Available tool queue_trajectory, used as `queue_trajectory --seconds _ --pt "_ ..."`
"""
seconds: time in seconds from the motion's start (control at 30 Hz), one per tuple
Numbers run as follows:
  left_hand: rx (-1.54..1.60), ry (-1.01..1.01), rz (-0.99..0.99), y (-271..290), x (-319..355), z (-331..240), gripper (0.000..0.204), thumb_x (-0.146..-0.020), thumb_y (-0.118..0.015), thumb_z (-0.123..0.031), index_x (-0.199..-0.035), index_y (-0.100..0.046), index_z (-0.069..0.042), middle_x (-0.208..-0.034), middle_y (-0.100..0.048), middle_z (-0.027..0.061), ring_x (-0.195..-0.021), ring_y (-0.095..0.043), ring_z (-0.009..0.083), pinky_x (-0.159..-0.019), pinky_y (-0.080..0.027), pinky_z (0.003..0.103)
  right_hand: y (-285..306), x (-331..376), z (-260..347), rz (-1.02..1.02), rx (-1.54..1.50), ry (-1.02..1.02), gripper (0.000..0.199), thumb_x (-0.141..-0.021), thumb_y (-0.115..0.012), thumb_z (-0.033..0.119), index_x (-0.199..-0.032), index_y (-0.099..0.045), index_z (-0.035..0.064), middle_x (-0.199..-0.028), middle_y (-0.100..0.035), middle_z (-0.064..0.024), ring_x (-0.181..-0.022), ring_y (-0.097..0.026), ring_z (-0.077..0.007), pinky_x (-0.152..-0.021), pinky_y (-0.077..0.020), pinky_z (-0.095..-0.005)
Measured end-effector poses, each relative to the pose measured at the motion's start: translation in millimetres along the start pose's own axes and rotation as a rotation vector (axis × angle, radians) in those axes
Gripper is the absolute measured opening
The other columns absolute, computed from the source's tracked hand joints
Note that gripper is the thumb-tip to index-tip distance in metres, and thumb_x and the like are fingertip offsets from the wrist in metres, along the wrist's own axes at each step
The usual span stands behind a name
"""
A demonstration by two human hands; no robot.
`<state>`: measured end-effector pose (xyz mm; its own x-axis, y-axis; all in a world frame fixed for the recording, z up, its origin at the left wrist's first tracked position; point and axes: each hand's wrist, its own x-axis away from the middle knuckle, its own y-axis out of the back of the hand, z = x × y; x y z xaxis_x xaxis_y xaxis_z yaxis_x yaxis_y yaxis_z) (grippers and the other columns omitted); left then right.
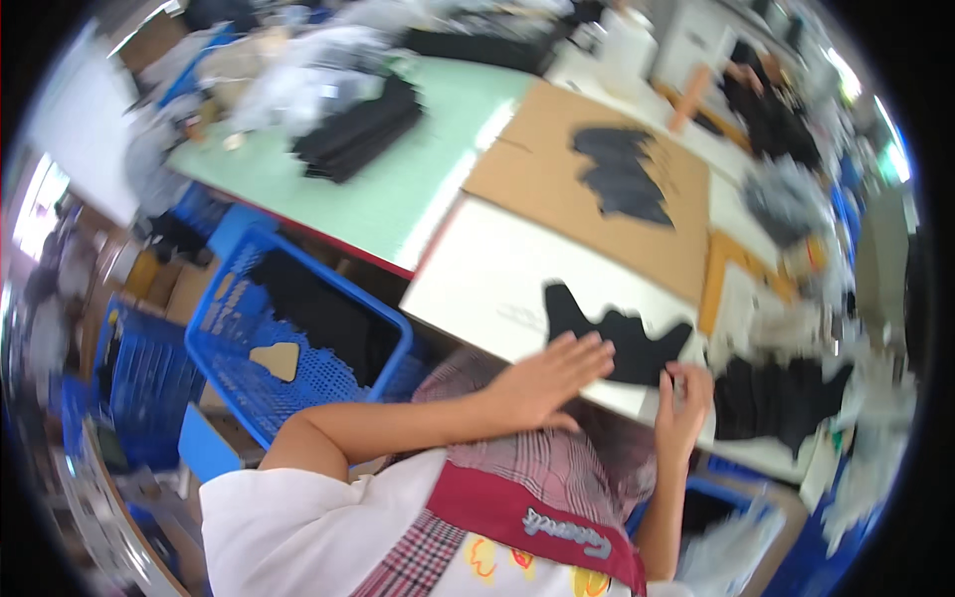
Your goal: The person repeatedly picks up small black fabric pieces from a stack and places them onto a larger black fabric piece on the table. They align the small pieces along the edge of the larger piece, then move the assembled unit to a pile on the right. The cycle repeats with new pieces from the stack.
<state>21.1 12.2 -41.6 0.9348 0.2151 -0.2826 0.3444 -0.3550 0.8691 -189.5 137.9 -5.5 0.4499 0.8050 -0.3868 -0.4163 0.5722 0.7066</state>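
Observation:
A black cut cloth piece [637, 343] with a notched outline lies on the white tabletop [497, 264] in front of me. Over its left lower edge rests my left hand [542, 383], flat with its fingers stretched out. My right hand [684, 403] has thumb and fingertips closed at the piece's right lower corner. To the right of that hand, more black cloth pieces [781, 398] lie in a pile. Beyond the cloth, dark grey pieces [622, 174] overlap on a brown cardboard sheet [527, 139].
A blue plastic basket [204, 323] at my left holds black cloth and a small beige piece [276, 360]. On the green table [463, 99] sit a black folded stack [358, 129] and clear plastic bags [308, 85]. Another person [771, 104] is at the far right.

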Motion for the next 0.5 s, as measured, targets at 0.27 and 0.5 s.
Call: queue_trajectory --seconds 0.27,0.5 --pt "-0.072 -0.037 -0.106 -38.9 11.5 8.3 0.109 -0.069 -0.077 -0.045 -0.151 -0.023 0.001 -0.158 -0.021 0.0184 -0.149 -0.011 0.0347 -0.121 -0.011 0.049 -62.9 -34.3 28.3 0.393 0.087 0.386 0.066 -0.098 -0.042 0.041 -0.147 -0.034 -0.0022 -0.157 -0.027 -0.0202 -0.146 -0.020 -0.0407 -0.118 -0.0159 -0.0513" --pt "-0.273 -0.035 -0.253 -43.5 8.0 -1.5 0.088 -0.060 -0.083 -0.036 -0.134 -0.049 -0.003 -0.150 -0.038 0.0183 -0.146 -0.023 0.0386 -0.119 -0.019 0.053 -60.1 -31.0 21.9 0.418 0.141 0.471 0.064 -0.103 -0.035 0.045 -0.147 -0.034 -0.0011 -0.154 -0.031 -0.0219 -0.144 -0.024 -0.0426 -0.118 -0.0177 -0.0480"
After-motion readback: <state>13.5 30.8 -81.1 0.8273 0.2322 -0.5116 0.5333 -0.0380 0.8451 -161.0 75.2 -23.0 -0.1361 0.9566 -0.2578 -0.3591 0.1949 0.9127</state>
